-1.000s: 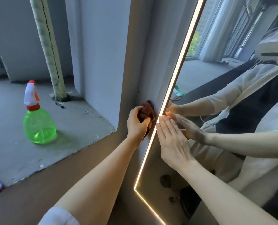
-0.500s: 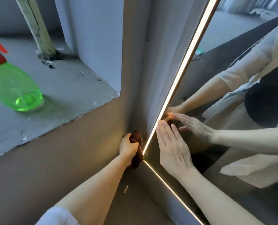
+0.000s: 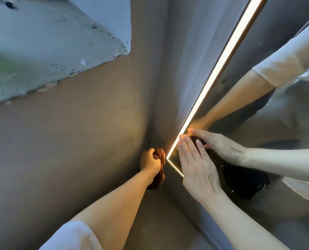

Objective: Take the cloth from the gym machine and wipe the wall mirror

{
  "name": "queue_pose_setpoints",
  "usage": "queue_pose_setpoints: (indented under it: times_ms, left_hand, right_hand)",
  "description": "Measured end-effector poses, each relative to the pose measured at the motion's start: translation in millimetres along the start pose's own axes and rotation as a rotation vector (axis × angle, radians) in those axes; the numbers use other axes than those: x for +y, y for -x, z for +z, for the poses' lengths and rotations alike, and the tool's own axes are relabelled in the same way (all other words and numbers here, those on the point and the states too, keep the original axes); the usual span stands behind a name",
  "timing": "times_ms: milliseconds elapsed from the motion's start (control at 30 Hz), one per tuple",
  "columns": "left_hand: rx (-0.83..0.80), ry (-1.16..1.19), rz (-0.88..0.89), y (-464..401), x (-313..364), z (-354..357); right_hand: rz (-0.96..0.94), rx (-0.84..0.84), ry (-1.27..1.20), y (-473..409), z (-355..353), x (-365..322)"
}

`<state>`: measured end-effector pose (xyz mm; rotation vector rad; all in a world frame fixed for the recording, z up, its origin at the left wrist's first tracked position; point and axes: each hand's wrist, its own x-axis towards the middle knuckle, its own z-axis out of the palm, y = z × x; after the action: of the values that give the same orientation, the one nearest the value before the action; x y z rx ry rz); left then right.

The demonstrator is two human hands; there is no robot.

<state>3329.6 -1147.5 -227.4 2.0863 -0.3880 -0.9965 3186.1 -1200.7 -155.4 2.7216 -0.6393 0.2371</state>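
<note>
While the left hand (image 3: pixel 150 162) squeezes it, the cloth (image 3: pixel 159 166) sits bunched up just beside the bottom corner of the wall mirror (image 3: pixel 276 123). It is a brown cloth. One lump of it pokes out above the curled fingers, right next to the mirror's corner, and the rest hangs down under the wrist. The cloth seems to press on the side edge of the mirror, not on the glass. The left hand's grip is tight around the cloth, with the fingers folded over it.

On the other side of that mirror corner, the right hand (image 3: pixel 197 165) lies flat on the glass. Its fingers are straight and close together, and it holds nothing. The fingertips reach up to the light strip (image 3: pixel 222 60), a bright line that runs along the mirror's edge and bends at the corner. The light makes both hands glow orange near the corner.

Inside the mirror you can see the same hands and arms again, with a white sleeve higher up and something dark low down behind the right hand.

Left of the mirror is a brown wall (image 3: pixel 69 132). Up and to the left of the mirror, a rough grey ledge (image 3: pixel 51 51) is cut into that wall, with a blurry green patch at its far left side.
</note>
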Motion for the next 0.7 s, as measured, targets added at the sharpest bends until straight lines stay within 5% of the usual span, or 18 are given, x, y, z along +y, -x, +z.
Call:
queue_pose_setpoints:
  times_ms: [233, 367, 467, 533, 600, 700]
  left_hand:
    - [-0.074, 0.127, 0.034, -33.9, -17.2, 25.7]
    - [-0.174, 0.029, -0.125, -46.1, -37.0, 47.4]
    - [-0.182, -0.008, -0.147, -40.9, -64.7, 53.5]
    - [-0.139, 0.084, -0.114, -32.7, -78.9, 53.0]
    - [-0.109, 0.199, -0.098, -29.0, -88.8, 52.7]
    - [-0.1, 0.209, -0.106, -33.5, -90.9, 53.0]
  right_hand:
    - [0.054, 0.01, -0.121, 19.0, 46.3, -19.8]
    - [0.211, -0.106, -0.312, 48.5, 69.2, -49.2]
    - [0.675, -0.483, -0.796, 60.2, 74.0, -72.5]
    - [1.255, -0.659, -1.342, 49.7, 79.3, -81.4]
    - [1.613, -0.601, -1.887, 37.1, 91.5, -89.7]
    - [1.86, -0.251, -2.259, 13.2, 107.8, -99.2]
